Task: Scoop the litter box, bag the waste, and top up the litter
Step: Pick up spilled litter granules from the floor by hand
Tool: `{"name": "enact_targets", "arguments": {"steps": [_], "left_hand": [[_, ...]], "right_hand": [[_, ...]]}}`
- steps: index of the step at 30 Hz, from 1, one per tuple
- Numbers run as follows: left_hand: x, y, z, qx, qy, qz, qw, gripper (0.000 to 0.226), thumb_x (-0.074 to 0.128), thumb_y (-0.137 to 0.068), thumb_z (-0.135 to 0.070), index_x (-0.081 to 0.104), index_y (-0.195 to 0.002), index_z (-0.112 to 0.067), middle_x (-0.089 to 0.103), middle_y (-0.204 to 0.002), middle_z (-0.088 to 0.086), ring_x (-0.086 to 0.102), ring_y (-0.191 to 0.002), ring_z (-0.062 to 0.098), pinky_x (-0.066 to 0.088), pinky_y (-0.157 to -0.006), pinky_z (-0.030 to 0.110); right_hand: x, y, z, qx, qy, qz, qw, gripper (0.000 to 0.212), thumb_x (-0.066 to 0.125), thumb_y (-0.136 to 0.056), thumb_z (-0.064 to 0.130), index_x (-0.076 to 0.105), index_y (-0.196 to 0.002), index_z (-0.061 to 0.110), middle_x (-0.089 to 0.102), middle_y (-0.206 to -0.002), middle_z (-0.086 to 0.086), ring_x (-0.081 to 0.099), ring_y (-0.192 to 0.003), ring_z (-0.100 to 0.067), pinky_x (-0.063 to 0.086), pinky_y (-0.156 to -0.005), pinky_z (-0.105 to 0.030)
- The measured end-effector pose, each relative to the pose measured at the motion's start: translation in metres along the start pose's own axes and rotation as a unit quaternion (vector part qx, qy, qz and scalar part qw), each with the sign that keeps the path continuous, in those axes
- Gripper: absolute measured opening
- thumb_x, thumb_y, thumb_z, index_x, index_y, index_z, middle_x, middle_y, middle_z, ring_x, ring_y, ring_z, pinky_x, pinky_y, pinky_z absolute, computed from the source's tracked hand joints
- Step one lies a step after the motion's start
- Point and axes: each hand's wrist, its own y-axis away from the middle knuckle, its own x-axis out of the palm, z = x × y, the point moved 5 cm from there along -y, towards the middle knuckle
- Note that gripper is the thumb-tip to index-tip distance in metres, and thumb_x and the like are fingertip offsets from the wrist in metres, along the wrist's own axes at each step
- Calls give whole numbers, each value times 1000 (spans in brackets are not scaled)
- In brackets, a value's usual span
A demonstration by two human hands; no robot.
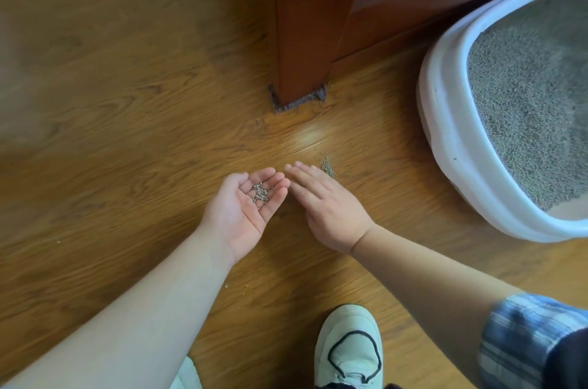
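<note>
My left hand (246, 202) lies palm up just above the wooden floor, cupped, with a few grey litter grains (260, 193) resting in it. My right hand (324, 202) is flat, palm down, fingers straight, its tips right beside the left hand's fingertips. A small heap of spilled litter (327, 167) lies on the floor just beyond the right hand's fingers. The white litter box (445, 121) stands at the right, filled with grey litter (534, 96).
A red-brown wooden furniture leg (302, 38) stands straight ahead, with dark debris round its base. Stray grains dot the floor (127, 134) near my left forearm. My white shoe (348, 347) is at the bottom centre.
</note>
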Motion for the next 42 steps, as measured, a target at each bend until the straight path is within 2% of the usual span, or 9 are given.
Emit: {"name": "enact_targets", "arguments": {"steps": [3,6,11,21,27,33,35,39,42], "left_hand": [[-4,-4,5,-5,-23,-27,999,38,37,-104,-21,65,-110,4,72,-105,20,71,-102,31,60,-80,34],[-3,-10,15,-15,-28,-43,999,39,35,-104,-20,64,-111,6,71,-106,22,72,-99,32,61,-77,35],[1,-15,27,-36,-45,-52,997,40,34,-104,-19,63,-112,8,72,-102,22,72,-97,31,60,-81,37],[3,-22,31,-69,-23,-32,997,41,33,-104,-20,62,-117,7,70,-113,22,70,-103,32,56,-91,41],[6,-30,31,-72,-25,-19,997,42,32,-105,-21,62,-118,7,70,-114,23,69,-106,32,56,-91,42],[1,-38,31,-74,-49,-22,996,43,31,-105,-22,63,-118,4,69,-116,22,67,-109,32,55,-91,41],[-2,-40,31,-74,-51,-24,996,44,32,-104,-23,66,-111,3,72,-109,21,71,-102,30,58,-85,39],[1,-39,33,-69,-66,-6,995,60,32,-103,-23,69,-57,-12,65,-65,3,66,-64,17,55,-68,29],[-4,-40,34,-65,-61,-27,996,44,40,-100,-22,58,-62,-12,59,-64,4,63,-61,18,54,-66,29]], "right_hand": [[-23,10,-25,119,1,-64,991,45,55,-90,-4,60,-134,6,56,-140,-13,48,-132,-33,38,-113,-47],[-36,11,-44,176,0,-23,984,50,66,-90,7,56,-139,10,55,-137,-9,47,-126,-30,41,-110,-44],[-37,-6,-54,148,4,21,989,56,73,-86,8,57,-140,12,56,-133,-6,52,-115,-31,45,-104,-42],[-32,-11,-53,93,28,-23,995,15,65,-91,0,70,-101,9,65,-101,-5,58,-87,-29,54,-79,-42],[-25,-14,-53,102,73,13,992,23,60,-85,-7,65,-101,9,61,-101,-8,54,-85,-31,55,-71,-47],[-31,-14,-41,172,9,-14,985,16,55,-90,-5,64,-94,8,57,-93,-8,53,-85,-30,53,-68,-47],[-35,-15,-23,179,-50,-40,982,12,55,-91,-1,64,-93,6,55,-91,-8,54,-84,-27,51,-71,-42],[-28,-21,20,182,-168,-36,968,19,59,-90,3,69,-101,14,61,-98,-1,60,-90,-17,50,-81,-30],[-22,-20,25,190,-204,-13,960,29,63,-91,8,70,-115,22,62,-104,7,59,-92,-6,50,-85,-24]]}}
